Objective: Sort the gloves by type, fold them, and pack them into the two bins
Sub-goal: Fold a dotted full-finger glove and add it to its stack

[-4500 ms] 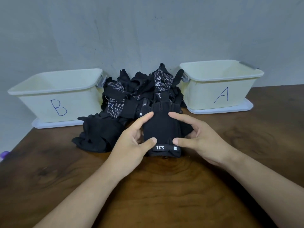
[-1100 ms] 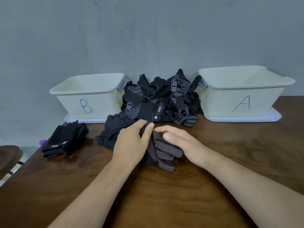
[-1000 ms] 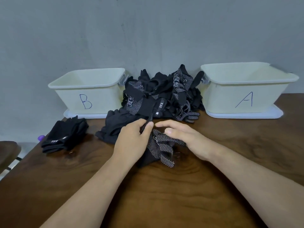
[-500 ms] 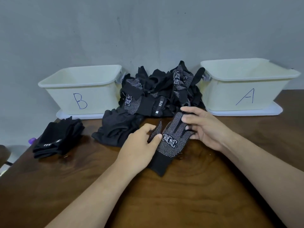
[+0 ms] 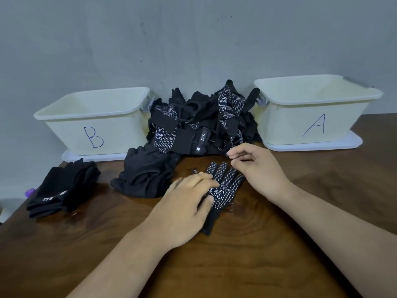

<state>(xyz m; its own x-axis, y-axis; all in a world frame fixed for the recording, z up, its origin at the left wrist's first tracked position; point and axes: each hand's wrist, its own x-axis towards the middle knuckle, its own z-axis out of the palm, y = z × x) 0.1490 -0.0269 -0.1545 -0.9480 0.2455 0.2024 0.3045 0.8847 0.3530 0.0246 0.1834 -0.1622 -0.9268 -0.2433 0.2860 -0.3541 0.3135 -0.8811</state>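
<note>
Wood table (image 5: 279, 244); dotted glove (image 5: 223, 186) flat, long axis 7-to-1 o'clock; left hand (image 5: 184, 203) spread, pressing its palm; right hand (image 5: 255, 168) loosely curled, empty, at 2 o'clock.

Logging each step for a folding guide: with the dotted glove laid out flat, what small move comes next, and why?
Probably fold it: the dotted glove lies flat, fingers spread, left hand pressing its palm, right hand free at the fingertips, so that hand could turn them toward the cuff.

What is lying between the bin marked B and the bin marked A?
In the head view, a heap of black gloves, some white-dotted, fills the gap between bin B and bin A.
</note>
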